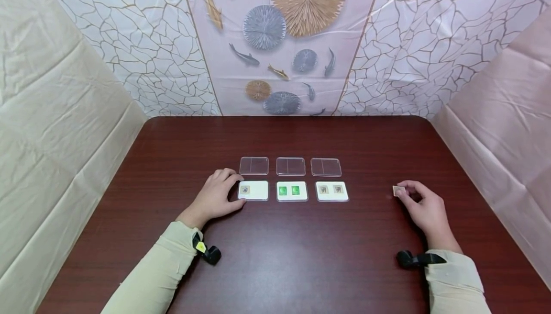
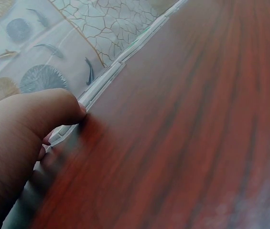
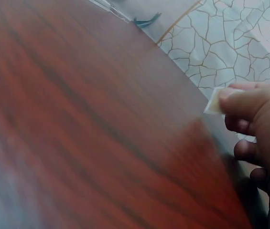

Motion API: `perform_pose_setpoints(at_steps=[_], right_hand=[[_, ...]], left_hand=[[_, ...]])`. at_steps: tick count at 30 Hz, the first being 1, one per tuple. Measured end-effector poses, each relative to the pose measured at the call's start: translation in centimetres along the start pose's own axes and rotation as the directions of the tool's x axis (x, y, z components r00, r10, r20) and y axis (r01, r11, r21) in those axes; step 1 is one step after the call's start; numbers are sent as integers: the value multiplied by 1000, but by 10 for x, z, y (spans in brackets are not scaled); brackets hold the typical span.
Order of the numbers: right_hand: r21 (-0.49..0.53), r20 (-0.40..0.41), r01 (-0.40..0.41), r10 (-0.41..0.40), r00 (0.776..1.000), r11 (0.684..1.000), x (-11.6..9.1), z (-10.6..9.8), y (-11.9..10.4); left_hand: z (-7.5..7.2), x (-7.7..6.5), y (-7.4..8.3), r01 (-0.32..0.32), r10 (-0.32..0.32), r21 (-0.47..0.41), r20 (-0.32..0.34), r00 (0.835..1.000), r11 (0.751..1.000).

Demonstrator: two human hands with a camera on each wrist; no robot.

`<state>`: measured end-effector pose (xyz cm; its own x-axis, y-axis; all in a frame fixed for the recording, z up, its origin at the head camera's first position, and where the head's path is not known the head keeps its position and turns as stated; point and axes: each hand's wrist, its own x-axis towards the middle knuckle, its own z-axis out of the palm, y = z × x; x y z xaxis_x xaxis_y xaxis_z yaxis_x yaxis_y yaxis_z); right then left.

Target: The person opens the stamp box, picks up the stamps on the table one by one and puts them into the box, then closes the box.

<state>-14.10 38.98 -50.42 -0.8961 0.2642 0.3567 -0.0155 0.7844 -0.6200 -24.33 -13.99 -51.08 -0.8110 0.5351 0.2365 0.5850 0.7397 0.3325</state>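
Note:
My left hand (image 1: 216,197) holds the left white-backed shallow case (image 1: 259,191) by its left end, thumb at the near edge and fingers at the far edge. One small stamp (image 1: 245,189) with a dark round motif lies in that case. Out to the right, my right hand (image 1: 427,207) pinches a small pale-bordered stamp (image 3: 214,101) between thumb and fingers, just above the table. The middle case (image 1: 305,191) carries two green stamps (image 1: 282,191). Two tan stamps (image 1: 324,189) with dark figures lie in the right case (image 1: 332,199).
Behind the cases stand three clear plastic lids in a row: left (image 1: 254,166), middle (image 1: 290,166) and right (image 1: 325,167). All lie on a dark red-brown wooden table (image 1: 275,256). Patterned cloth (image 1: 172,41) hangs beyond the far edge, with plain cloth at both sides.

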Motion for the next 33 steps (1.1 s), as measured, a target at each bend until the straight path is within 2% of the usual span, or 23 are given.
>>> perform_pose_setpoints(at_steps=[5, 8, 12, 17, 23, 33], right_hand=[[117, -71, -42, 50, 996, 992, 5, 14, -12], [169, -125, -37, 59, 990, 985, 8, 28, -25], [219, -176, 43, -4, 984, 975, 11, 50, -45], [251, -156, 132, -94, 983, 959, 12, 75, -73], [256, -132, 158, -128, 983, 954, 13, 96, -99], [284, -191, 260, -211, 959, 923, 15, 125, -127]], left_hand=[[-1, -1, -1, 7, -7, 0, 4, 1000, 1000], [-1, -1, -2, 9, -9, 1, 6, 1000, 1000], [0, -1, -2, 4, -4, 0, 3, 1000, 1000], [1, -1, -2, -2, 2, 1, 2, 1000, 1000], [1, 0, -1, -11, 11, -2, -5, 1000, 1000], [2, 1, 1, -44, 43, -2, -54, 998, 999]])
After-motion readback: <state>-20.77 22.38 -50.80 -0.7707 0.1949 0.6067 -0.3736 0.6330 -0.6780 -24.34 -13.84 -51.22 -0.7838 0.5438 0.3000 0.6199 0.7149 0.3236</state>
